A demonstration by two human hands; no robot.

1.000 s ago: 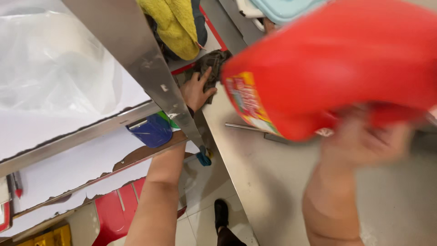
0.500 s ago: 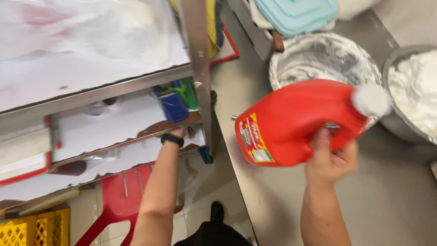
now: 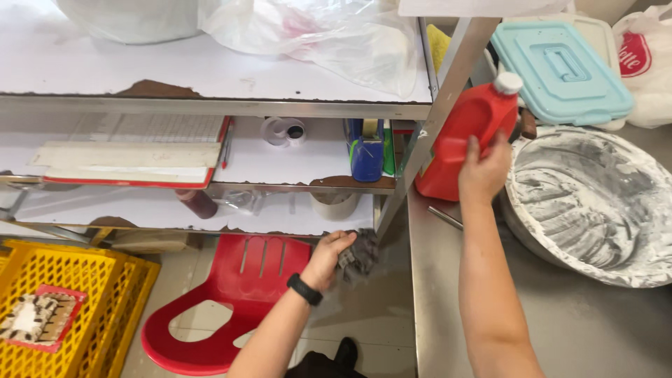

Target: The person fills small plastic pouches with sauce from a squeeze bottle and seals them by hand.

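My right hand (image 3: 483, 168) grips a large red plastic jug (image 3: 467, 136) with a white cap, held upright at the back left of the steel counter (image 3: 560, 329), beside a slanted metal shelf post (image 3: 427, 133). My left hand (image 3: 327, 257), with a black wristband, holds a crumpled grey cloth (image 3: 358, 255) low down beside the counter's left edge, just under the lowest shelf.
A big flour-coated metal bowl (image 3: 595, 203) sits right of the jug, with a light blue lidded box (image 3: 560, 63) behind it. White shelves hold a blue tape dispenser (image 3: 367, 148), tape rolls and plastic bags. A red chair (image 3: 224, 301) and a yellow crate (image 3: 63, 308) stand on the floor.
The red jug went from lying tilted in front of me to standing upright at the counter's back left. My left hand dropped below the shelves with the grey cloth.
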